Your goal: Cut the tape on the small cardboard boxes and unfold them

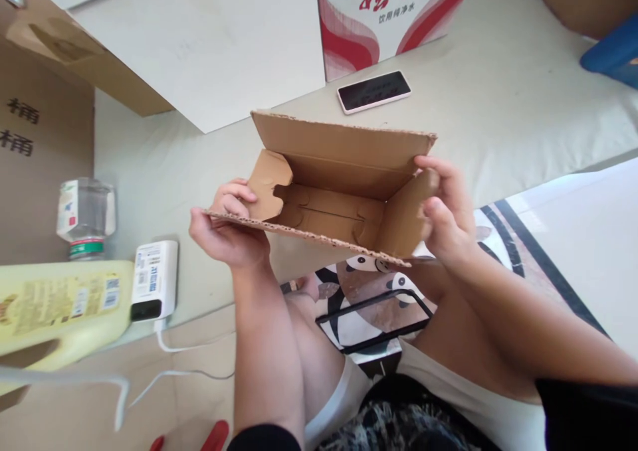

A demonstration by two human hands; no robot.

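Note:
A small brown cardboard box point(349, 172) is held above my lap, its top open towards me. Inside, only the slotted bottom flaps show. The long far flap stands up, and the near one leans towards me. My left hand point(226, 232) is closed on the box's left end, its thumb under the near flap and its fingers by the notched side flap point(272, 185). At the other end, my right hand point(451, 212) grips the right side flap point(406, 212) and the far corner between thumb and fingers.
Behind the box, a phone point(375, 92) lies on the pale cloth, before a red-and-white carton point(393, 22) and a large white box point(209, 39). At left are a clear bottle point(87, 215), a yellow jug point(64, 311) and a white device with a cable point(154, 278). A blue object point(613, 52) sits far right.

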